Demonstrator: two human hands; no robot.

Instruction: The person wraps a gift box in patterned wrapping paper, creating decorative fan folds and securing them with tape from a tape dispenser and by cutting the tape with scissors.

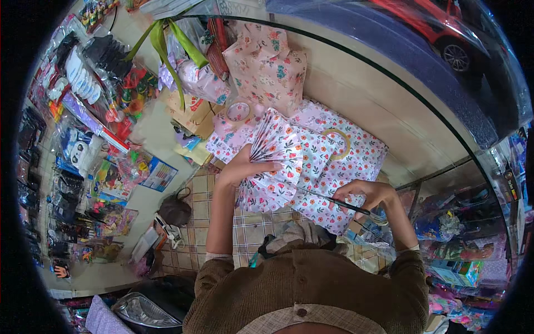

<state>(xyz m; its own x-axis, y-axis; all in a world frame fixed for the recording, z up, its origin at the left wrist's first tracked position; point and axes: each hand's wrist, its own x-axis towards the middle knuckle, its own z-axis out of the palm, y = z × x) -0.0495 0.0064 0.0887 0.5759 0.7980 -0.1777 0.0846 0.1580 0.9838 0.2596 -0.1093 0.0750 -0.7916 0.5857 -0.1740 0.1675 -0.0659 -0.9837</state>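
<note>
Floral-patterned paper, pleated into a fan (pixel 277 146), is pinched at its folds by my left hand (pixel 246 167), with the thumb across it. In my right hand (pixel 367 196) is a slim tool with a black handle (pixel 350 206) and a thin metal shaft; its tip points at the fan's lower right side, and whether it touches cannot be told. Beneath both hands lies a flat package or sheet of matching floral paper (pixel 367 150). A roll of yellowish tape (pixel 345 144) rests on it, and another tape roll (pixel 238 112) lies at its upper left.
Pink floral wrapping (pixel 269 67) stands behind the paper. Green ribbon (pixel 158 41) hangs over wrapped items at the upper left. A curved glass edge (pixel 375 67) crosses the upper right. Packaged goods (pixel 112 179) hang on the left, and a dark round pouch (pixel 176 208) lies nearby.
</note>
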